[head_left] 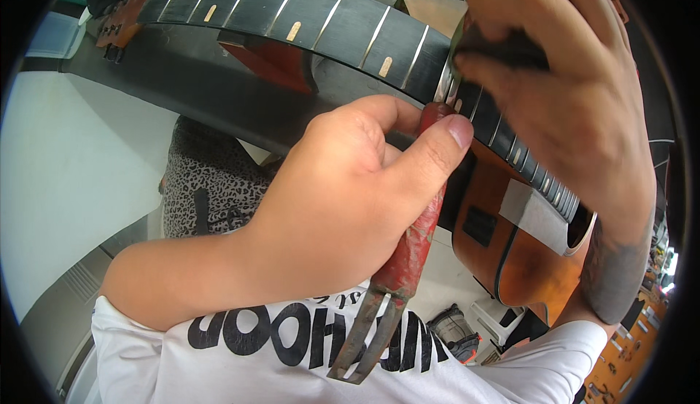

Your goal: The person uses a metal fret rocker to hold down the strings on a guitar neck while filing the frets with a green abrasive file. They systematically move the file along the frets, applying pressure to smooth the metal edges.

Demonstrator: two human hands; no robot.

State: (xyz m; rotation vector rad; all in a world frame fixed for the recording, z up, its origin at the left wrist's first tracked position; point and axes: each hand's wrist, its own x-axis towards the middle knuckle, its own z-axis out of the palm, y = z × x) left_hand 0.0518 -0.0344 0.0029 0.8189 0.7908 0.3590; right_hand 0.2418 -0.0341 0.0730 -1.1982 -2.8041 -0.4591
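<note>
1. Left hand (357, 185): fingers and thumb are closed around a red-handled tool (412, 258); its slotted metal end extends below them.
2. Right hand (576, 90): fingers are curled around a green-and-black object (503, 48), blurred; its kind cannot be told.
3. Guitar fretboard (324, 25): lies just beyond the left fingertips, passing beneath the right fingers.
4. Guitar body (536, 273): below the right fingers.

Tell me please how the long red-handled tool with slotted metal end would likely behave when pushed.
The red-handled tool should stay stiff: its slotted metal end looks solid. Its rounded-looking red handle might roll a little, though the flattish end would probably limit this.
</note>
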